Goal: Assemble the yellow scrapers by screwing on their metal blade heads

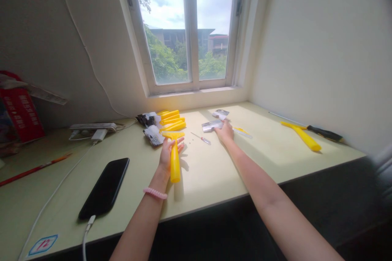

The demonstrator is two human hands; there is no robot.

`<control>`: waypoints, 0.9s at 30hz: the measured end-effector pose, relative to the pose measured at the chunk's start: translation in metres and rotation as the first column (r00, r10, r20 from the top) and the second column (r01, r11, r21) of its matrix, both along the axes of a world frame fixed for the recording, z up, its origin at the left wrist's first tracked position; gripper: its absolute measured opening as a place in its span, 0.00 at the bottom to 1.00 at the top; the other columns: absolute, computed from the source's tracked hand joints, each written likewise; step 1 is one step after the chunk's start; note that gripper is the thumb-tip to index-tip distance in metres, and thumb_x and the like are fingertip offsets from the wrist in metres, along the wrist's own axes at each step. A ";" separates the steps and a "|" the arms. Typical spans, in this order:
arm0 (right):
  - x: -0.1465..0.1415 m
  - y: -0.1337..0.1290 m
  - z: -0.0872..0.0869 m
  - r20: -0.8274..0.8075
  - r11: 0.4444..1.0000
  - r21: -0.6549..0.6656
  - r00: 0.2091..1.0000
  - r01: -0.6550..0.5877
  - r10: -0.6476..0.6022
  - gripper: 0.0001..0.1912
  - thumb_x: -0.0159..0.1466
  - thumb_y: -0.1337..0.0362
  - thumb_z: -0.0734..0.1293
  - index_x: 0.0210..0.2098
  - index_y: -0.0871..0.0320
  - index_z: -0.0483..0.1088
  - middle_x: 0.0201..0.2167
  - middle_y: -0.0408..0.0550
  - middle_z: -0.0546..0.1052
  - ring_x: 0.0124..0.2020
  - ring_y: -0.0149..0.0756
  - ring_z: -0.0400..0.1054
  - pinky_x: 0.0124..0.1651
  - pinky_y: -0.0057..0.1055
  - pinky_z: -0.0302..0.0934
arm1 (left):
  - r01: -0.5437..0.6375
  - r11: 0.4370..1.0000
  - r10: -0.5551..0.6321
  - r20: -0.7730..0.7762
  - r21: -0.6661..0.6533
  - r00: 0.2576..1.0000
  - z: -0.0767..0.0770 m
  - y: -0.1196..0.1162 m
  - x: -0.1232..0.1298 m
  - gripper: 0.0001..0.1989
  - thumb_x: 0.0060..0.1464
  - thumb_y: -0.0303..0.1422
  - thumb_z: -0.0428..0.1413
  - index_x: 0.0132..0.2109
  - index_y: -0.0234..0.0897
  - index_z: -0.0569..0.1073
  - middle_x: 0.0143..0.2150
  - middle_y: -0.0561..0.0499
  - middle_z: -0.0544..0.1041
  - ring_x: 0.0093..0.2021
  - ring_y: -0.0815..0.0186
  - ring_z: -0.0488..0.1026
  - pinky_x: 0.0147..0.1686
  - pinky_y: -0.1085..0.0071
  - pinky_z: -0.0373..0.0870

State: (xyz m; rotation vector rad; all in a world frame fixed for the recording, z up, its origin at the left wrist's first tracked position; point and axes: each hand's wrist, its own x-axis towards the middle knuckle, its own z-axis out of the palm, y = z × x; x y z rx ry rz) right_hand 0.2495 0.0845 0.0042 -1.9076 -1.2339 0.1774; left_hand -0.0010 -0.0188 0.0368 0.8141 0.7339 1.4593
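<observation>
My left hand (pixel 168 154) holds a yellow T-shaped scraper handle (pixel 174 161), its wide head pointing away from me. Farther right, my right hand (pixel 225 132) has its fingers on a silver metal piece (pixel 211 126) lying on the table; how firmly they grip it is hard to see. Another silver piece (pixel 220 113) lies just behind. Between my hands is a small screwdriver (pixel 201 138) with a few tiny parts beside it. A flat yellow and clear piece (pixel 243 132) rests right of my right hand.
Several yellow-handled scrapers (pixel 173 120) are piled behind my left hand. A black phone (pixel 105 187) with a cable lies front left, a power strip (pixel 93 127) behind it. At right are a yellow handle (pixel 301 136) and a black-handled screwdriver (pixel 325 133). The table's front edge is near.
</observation>
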 end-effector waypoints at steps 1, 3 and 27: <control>0.001 0.000 -0.001 -0.101 0.998 0.058 0.995 -0.005 0.011 0.30 0.53 0.62 0.69 0.55 0.59 0.62 0.52 0.57 0.70 0.55 0.45 0.63 0.55 0.37 0.56 | 0.001 1.000 -0.001 0.005 -0.005 1.000 0.000 0.000 0.000 0.29 0.50 0.25 0.53 0.60 0.42 0.62 0.48 0.46 0.74 0.45 0.62 0.75 0.40 0.70 0.74; 0.002 -0.003 -0.003 -0.274 0.991 0.135 0.961 -0.011 0.048 0.32 0.51 0.62 0.68 0.55 0.58 0.61 0.50 0.55 0.72 0.51 0.44 0.66 0.51 0.36 0.60 | 0.011 0.999 -0.009 0.037 -0.039 0.999 -0.001 0.000 0.001 0.25 0.52 0.27 0.53 0.58 0.40 0.65 0.47 0.45 0.75 0.44 0.63 0.75 0.41 0.70 0.74; -0.060 -0.089 0.032 -0.655 0.313 0.307 0.039 -0.899 0.754 0.17 0.45 0.59 0.76 0.32 0.60 0.74 0.30 0.43 0.77 0.32 0.31 0.69 0.40 0.30 0.61 | -0.103 0.994 0.089 0.233 0.045 0.968 -0.004 0.009 -0.002 0.13 0.57 0.30 0.54 0.50 0.38 0.71 0.51 0.43 0.74 0.56 0.59 0.69 0.53 0.61 0.68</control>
